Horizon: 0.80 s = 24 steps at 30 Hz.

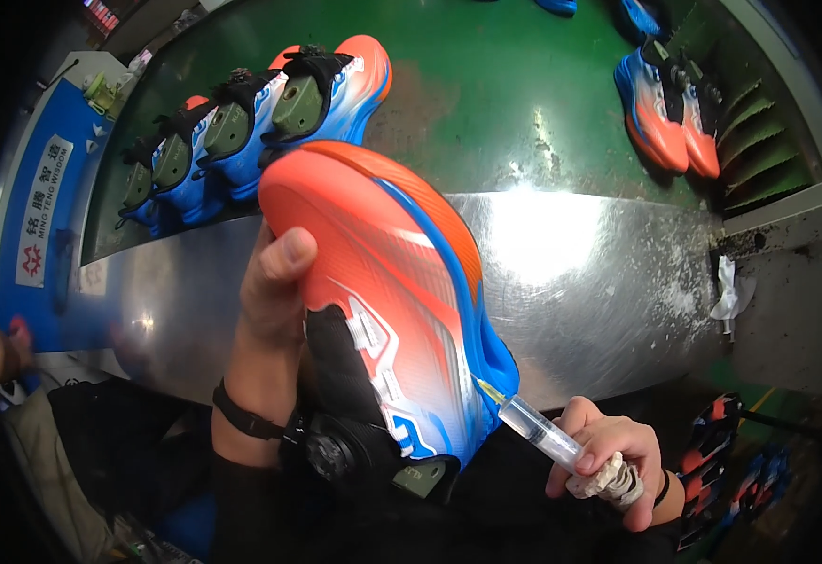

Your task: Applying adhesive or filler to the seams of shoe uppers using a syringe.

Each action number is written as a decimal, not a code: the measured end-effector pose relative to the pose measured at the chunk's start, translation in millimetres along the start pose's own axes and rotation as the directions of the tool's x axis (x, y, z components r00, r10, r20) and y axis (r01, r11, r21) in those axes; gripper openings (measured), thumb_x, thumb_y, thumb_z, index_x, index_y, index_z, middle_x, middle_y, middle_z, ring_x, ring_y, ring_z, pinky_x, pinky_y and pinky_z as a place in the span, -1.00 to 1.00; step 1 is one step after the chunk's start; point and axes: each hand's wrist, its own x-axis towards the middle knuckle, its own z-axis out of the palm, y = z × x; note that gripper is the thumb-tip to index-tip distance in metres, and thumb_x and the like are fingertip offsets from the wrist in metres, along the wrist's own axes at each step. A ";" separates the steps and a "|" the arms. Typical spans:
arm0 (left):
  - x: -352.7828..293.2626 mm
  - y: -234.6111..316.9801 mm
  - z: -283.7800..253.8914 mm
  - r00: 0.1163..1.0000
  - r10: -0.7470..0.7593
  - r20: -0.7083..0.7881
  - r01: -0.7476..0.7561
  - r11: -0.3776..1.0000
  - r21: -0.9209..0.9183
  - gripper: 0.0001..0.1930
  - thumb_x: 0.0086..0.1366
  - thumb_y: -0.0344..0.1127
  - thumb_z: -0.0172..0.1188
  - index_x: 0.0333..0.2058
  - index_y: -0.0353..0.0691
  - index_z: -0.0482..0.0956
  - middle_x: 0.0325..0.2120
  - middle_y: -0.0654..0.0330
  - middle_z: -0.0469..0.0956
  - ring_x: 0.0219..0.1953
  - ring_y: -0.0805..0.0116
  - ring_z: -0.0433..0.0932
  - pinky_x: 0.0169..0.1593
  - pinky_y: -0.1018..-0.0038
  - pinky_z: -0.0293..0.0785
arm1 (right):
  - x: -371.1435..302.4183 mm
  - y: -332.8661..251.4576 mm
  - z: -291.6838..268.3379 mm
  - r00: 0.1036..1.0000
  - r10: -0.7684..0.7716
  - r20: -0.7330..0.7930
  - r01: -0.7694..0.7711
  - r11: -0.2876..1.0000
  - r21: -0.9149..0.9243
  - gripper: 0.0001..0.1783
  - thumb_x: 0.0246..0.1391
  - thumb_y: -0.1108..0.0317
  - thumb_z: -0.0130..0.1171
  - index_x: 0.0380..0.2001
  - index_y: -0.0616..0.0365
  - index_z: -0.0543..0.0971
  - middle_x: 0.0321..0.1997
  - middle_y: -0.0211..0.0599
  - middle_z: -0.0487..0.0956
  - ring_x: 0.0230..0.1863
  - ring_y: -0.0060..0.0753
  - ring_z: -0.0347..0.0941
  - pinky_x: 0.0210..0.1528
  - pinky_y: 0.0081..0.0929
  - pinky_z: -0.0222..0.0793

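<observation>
A coral, white and blue sports shoe (383, 254) with an orange and blue sole fills the middle of the view, tilted on its side. My left hand (279, 268) grips it round the forefoot, thumb on the upper. A dark green shoe last (421, 477) shows at its collar. In my right hand (618, 451) is a clear syringe (540, 432) with a yellowish tip. That tip meets the shoe's side near the seam between upper and blue sole. Whitish crusted material (603, 481) covers the plunger end, under my right fingers.
Several similar shoes on lasts (303, 99) stand at the left of the green conveyor belt (467, 103). A pair of shoes (660, 113) sits at the far right. Nearer is a bare metal ledge (561, 310). More shoes (712, 461) are stacked low on the right.
</observation>
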 end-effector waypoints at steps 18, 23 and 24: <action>0.1 0.9 -25.2 0.990 -0.117 -0.082 0.102 0.980 -0.170 -0.50 0.15 -0.15 0.16 -0.01 -0.36 0.38 -0.12 -0.01 0.51 -0.10 0.16 0.52 0.03 0.24 0.44 | -35.6 31.5 -26.4 0.999 -0.042 0.029 0.041 0.999 0.029 -0.28 -0.26 -0.18 0.38 -0.18 0.22 0.53 -0.40 -0.10 0.63 -0.37 -0.44 0.26 -0.28 -0.50 0.06; -22.9 12.5 -40.8 0.930 -0.213 -0.299 0.190 0.976 -0.106 -0.47 0.16 -0.16 0.14 0.03 -0.38 0.34 -0.08 -0.05 0.49 -0.05 0.09 0.51 0.08 0.19 0.40 | -35.0 34.3 -28.5 0.998 -0.062 0.020 0.063 0.997 -0.040 -0.26 -0.29 -0.18 0.39 -0.18 0.23 0.53 -0.40 -0.13 0.63 -0.40 -0.48 0.26 -0.30 -0.51 0.04; -30.9 15.4 -43.3 0.909 -0.209 -0.362 0.201 0.978 -0.061 -0.46 0.17 -0.15 0.14 0.04 -0.39 0.33 -0.08 -0.06 0.48 -0.04 0.08 0.50 0.09 0.19 0.40 | -34.7 35.9 -28.7 0.997 -0.070 0.016 0.070 0.996 -0.048 -0.26 -0.29 -0.17 0.40 -0.18 0.22 0.53 -0.39 -0.15 0.63 -0.40 -0.49 0.26 -0.29 -0.51 0.03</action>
